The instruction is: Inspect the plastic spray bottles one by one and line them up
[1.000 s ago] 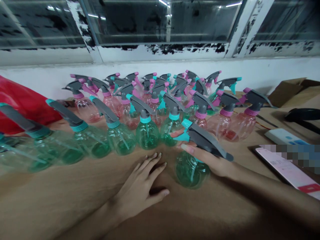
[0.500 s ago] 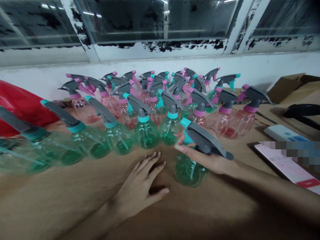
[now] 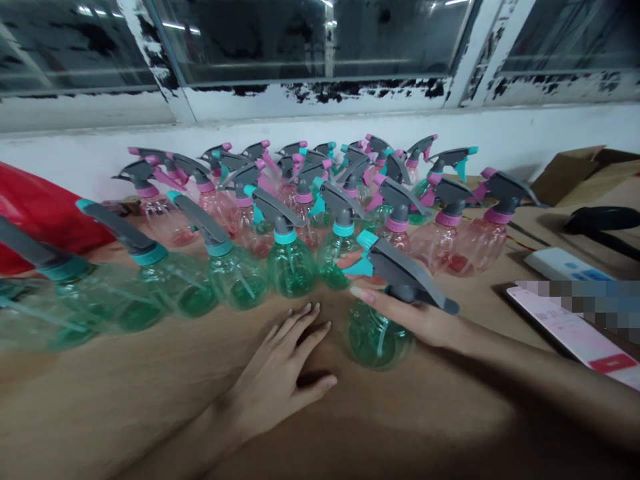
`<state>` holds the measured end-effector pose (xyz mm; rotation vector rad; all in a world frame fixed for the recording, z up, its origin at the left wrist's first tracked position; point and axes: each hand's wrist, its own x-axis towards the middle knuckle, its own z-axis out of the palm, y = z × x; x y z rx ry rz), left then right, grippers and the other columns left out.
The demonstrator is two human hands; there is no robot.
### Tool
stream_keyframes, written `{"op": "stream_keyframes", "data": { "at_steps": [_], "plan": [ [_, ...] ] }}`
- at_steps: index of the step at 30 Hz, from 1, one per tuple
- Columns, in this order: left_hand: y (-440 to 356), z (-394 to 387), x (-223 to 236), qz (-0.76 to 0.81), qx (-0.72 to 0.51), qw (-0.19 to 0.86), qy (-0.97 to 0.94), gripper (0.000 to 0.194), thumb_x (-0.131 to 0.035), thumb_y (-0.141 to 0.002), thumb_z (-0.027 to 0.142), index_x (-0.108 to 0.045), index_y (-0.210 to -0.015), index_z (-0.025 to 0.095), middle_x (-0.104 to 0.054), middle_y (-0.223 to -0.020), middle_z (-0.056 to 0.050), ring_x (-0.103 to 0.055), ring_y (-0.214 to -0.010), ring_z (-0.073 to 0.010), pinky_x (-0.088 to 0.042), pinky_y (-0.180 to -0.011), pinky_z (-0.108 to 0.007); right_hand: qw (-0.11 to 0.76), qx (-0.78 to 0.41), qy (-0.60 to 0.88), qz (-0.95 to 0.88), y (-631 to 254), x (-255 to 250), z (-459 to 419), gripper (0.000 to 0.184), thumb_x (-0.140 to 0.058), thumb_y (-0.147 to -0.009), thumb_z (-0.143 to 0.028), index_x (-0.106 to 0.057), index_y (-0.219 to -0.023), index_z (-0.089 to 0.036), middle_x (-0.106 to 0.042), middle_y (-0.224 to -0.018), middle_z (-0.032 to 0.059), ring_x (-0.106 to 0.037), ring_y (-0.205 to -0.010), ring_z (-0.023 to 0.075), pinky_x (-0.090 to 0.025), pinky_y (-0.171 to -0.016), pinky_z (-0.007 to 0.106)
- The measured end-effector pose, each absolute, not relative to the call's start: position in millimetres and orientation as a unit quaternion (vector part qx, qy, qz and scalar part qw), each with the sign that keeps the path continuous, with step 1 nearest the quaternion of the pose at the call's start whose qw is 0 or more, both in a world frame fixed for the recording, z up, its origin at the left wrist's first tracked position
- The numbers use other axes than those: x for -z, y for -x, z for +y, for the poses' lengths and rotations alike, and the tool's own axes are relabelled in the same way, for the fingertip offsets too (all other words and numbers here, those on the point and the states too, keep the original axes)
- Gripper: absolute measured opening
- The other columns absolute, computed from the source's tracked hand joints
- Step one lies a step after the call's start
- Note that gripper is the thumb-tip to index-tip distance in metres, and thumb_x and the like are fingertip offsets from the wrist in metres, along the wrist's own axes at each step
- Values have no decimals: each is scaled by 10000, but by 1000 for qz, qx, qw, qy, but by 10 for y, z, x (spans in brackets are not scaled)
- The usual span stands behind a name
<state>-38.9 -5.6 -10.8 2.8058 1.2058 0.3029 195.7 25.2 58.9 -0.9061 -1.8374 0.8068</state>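
Observation:
My right hand (image 3: pixel 425 317) is wrapped around the neck of a green spray bottle (image 3: pixel 377 340), under its grey and turquoise trigger head. The bottle stands upright, its nozzle pointing away to the left. Flat on the brown tabletop (image 3: pixel 150 400) lies my left hand (image 3: pixel 280 373), fingers spread and holding nothing, to the left of that bottle. Just beyond my fingertips is a row of green spray bottles with turquoise collars, among them one green bottle (image 3: pixel 293 270) and another green bottle (image 3: pixel 337 257) partly behind my right fingers.
Pink spray bottles (image 3: pixel 483 243) and some green ones crowd the back, below the window wall (image 3: pixel 320 120). A red bag (image 3: pixel 45 220) sits at left. On the right are a phone (image 3: pixel 560 323), a white box (image 3: pixel 565 263), a black object (image 3: pixel 605 220) and an open carton (image 3: pixel 570 177).
The turquoise trigger has swung outward from the nozzle, and my right fingers have shifted around it. The view has slid slightly; my left hand stays flat in place.

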Motion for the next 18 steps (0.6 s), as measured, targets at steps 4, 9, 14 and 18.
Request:
{"op": "stream_keyframes", "data": {
  "at_steps": [4,9,14,18],
  "plan": [
    [392,-53,121,390,-109,31,-914,600,-514,-896,554,-417,-1379,213,-367,-1464,-110,-329,-1333,-311,-314,-1054,-499,464,-350,383,-718,-1973,-538,243,303,-644,-806,-348,-614,-1067,-197,-623,-780,17,-548,-595,144,-513,-702,356],
    [394,-48,133,386,-111,27,-915,607,-514,-895,556,-421,-1377,200,-368,-1461,-118,-331,-1331,-310,-321,-1050,-500,468,-367,382,-707,-1968,-546,245,290,-657,-798,-329,-605,-1038,-174,-622,-741,13,-579,-614,152,-501,-659,339],
    [392,-53,124,390,-106,29,-914,603,-516,-895,551,-429,-1375,196,-364,-1463,-124,-337,-1325,-320,-330,-1039,-512,469,-366,370,-714,-1956,-568,247,295,-648,-802,-288,-607,-1071,-175,-622,-772,20,-639,-702,175,-494,-630,320],
    [387,-54,117,390,-107,30,-914,605,-519,-891,553,-436,-1373,196,-372,-1459,-120,-344,-1322,-320,-320,-1046,-507,475,-361,365,-715,-1961,-587,234,266,-653,-797,-271,-605,-1047,-194,-618,-777,9,-655,-704,175,-502,-643,321]
  ]
}}
